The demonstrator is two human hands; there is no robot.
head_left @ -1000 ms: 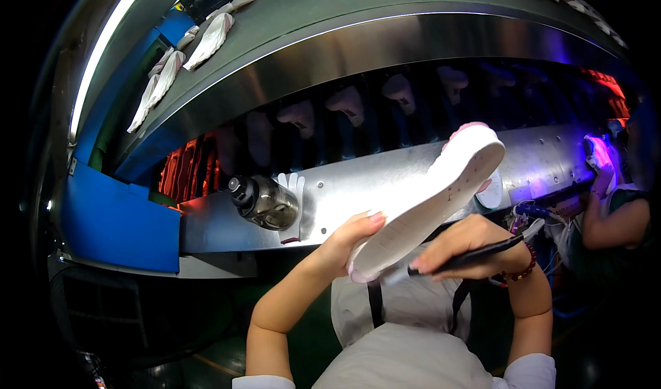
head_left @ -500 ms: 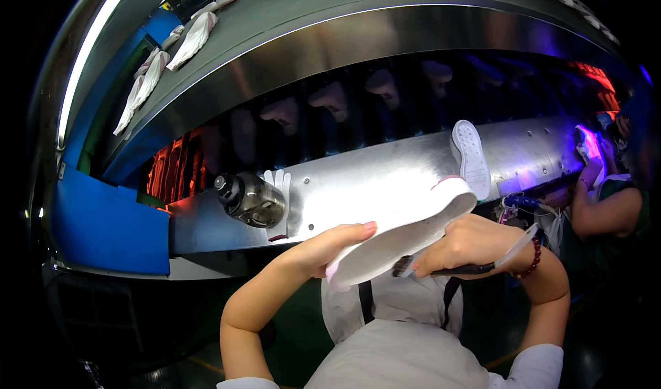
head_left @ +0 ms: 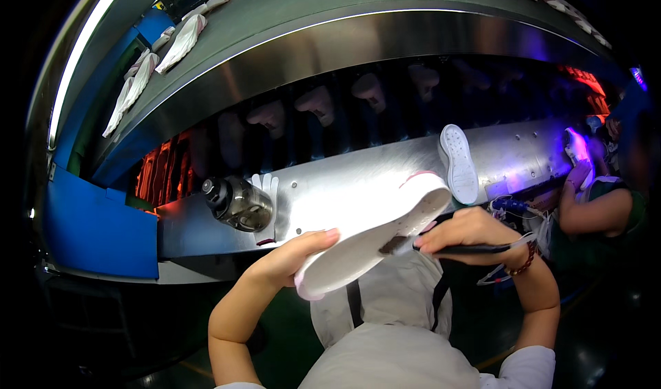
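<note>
My left hand (head_left: 292, 255) grips the toe or heel end of a white shoe sole (head_left: 323, 272), thumb along its outer wall and fingers beneath. The sole is tilted, its hollow inner side facing me. My right hand (head_left: 475, 234) is closed around the dark handle of a brush (head_left: 394, 244). Its dark bristles rest against the hollow inside of the sole, near the middle. Past the held sole, another white shoe sole (head_left: 459, 165) lies on the metal ledge (head_left: 330, 182).
A dark clear bottle (head_left: 241, 203) stands at left beside a white glove (head_left: 270, 189). Shoe shapes (head_left: 317, 107) line the dark opening behind. Above runs a green belt (head_left: 275, 34) with white shoe pieces (head_left: 182, 45). At right, a co-worker (head_left: 599, 206) holds a purple-lit shoe (head_left: 578, 155).
The held sole has shifted left and turned slightly. My right hand has drawn away from my left, and more of the bristles now shows inside the sole. The whole view has shifted a little.
</note>
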